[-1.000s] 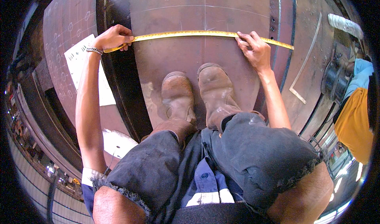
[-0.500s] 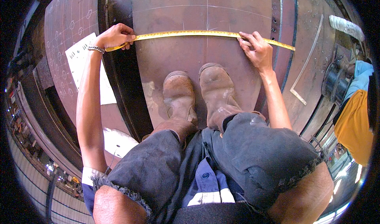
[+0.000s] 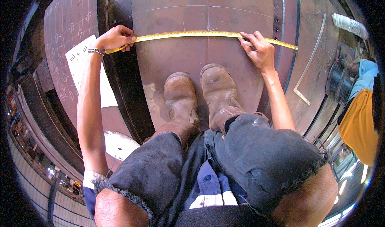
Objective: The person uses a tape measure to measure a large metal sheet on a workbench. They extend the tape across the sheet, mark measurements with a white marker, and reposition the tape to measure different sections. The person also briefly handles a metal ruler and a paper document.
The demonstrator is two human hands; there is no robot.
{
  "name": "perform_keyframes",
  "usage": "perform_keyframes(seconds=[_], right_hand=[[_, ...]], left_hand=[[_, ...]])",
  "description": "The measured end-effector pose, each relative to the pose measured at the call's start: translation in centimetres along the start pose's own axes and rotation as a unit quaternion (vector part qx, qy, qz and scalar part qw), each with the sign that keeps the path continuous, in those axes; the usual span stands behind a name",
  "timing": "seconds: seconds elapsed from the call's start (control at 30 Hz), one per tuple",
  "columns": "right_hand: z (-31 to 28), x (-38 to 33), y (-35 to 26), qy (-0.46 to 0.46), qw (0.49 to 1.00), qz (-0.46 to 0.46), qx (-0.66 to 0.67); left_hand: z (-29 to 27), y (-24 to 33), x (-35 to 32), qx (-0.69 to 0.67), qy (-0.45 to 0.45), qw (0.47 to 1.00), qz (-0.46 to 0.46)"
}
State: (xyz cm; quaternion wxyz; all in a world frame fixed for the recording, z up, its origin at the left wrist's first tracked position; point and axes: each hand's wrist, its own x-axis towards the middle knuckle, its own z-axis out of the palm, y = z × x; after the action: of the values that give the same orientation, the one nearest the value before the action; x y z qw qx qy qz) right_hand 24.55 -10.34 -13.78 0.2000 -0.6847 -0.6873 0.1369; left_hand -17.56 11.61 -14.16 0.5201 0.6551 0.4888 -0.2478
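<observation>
A yellow tape measure (image 3: 188,34) is stretched sideways across a brown steel plate (image 3: 172,20) marked with thin white lines. My left hand (image 3: 117,38) is closed on its left end, over the plate's left edge, where a yellow part shows under the fingers. My right hand (image 3: 258,50) pinches the blade near the plate's right edge. Past that hand the blade runs on over a narrow strip to its free end. White lines cross just above the tape, near the middle. My boots (image 3: 218,84) stand on the plate below the tape.
Left of a dark gap lies another plate (image 3: 82,24) with chalked circles, and a white paper sheet (image 3: 94,76) rests on it. A steel square (image 3: 312,62) lies at the right. Beyond it are a black spool (image 3: 340,80) and orange cloth (image 3: 357,127).
The view has shifted very slightly. Both hands keep their hold on the tape measure, which stays stretched in the same place.
</observation>
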Motion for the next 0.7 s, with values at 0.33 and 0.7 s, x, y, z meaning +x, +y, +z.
perform_keyframes(seconds=[0.33, 0.7], right_hand=[[0.10, -0.09, -0.01, 0.001, 1.000, -0.001, 0.002], [-0.09, 0.17, -0.14, 0.002, 1.000, -0.001, 0.004]], left_hand=[[-0.25, 0.55, -0.31, 0.020, -0.012, 1.000, 0.007], [-0.24, 0.39, -0.26, -0.005, -0.008, 1.000, -0.003]])
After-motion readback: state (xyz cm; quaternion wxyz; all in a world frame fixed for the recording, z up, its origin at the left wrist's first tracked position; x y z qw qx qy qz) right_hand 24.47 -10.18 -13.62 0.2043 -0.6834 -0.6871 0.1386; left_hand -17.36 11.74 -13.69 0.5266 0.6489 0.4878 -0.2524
